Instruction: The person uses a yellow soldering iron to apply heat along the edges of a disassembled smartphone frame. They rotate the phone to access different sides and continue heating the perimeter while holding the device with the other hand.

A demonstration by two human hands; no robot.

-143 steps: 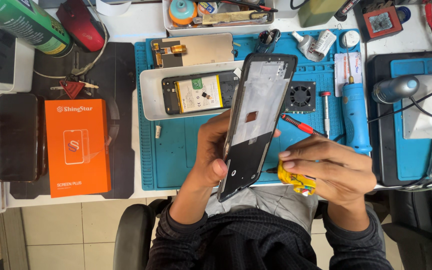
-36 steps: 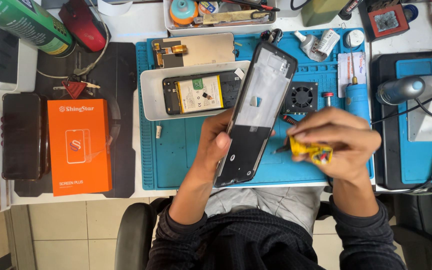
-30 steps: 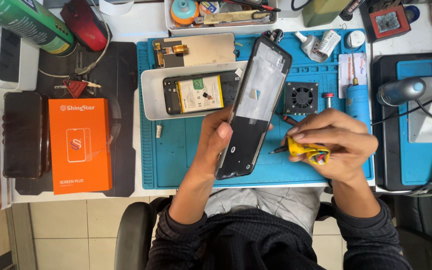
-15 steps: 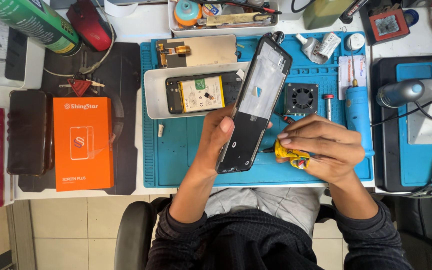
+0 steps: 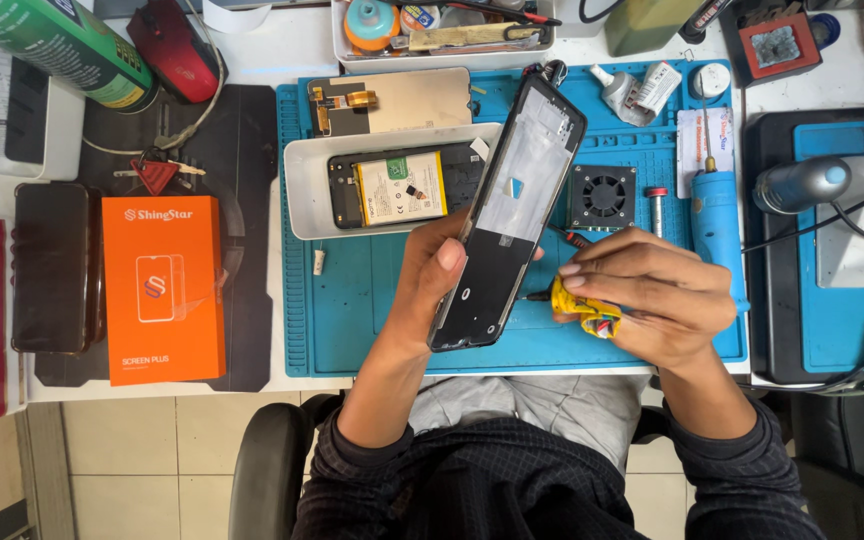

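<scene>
Firmly, left hand (image 5: 430, 283) clasps phone frame (image 5: 508, 215) by lower edge, frame tilted, raised over blue mat (image 5: 372, 300). Right hand (image 5: 657, 300) closed around yellow-handled tool (image 5: 580, 305), tip meeting frame's right edge. Behind frame: white tray (image 5: 302, 195) with opened phone (image 5: 397, 187). Small fan (image 5: 602, 197) just right. Orange box (image 5: 163, 288) far left.

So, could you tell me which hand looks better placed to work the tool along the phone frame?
Probably the right hand: it grips the yellow-handled tool, tip by the phone frame. The left hand holds that frame.
</scene>
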